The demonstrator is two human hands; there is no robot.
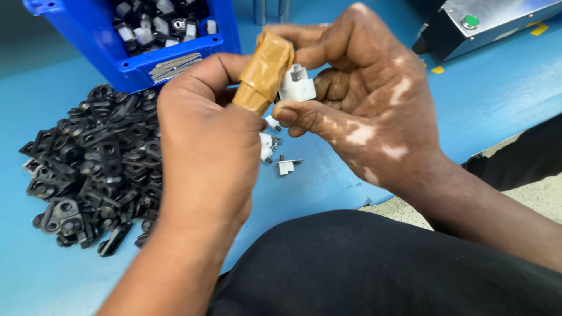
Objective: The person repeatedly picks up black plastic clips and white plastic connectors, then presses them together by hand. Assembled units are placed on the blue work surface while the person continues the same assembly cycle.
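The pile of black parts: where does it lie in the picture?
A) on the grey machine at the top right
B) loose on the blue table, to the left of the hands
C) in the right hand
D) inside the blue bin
B: the pile of black parts lies loose on the blue table, left of the left hand and in front of the blue bin.

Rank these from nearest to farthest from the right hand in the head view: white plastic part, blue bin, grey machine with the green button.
1. White plastic part: pinched in the right hand's fingers.
2. Grey machine: upper right, behind the hand.
3. Blue bin: upper left, beyond the left hand; gap close to the machine's, so this order is tentative.
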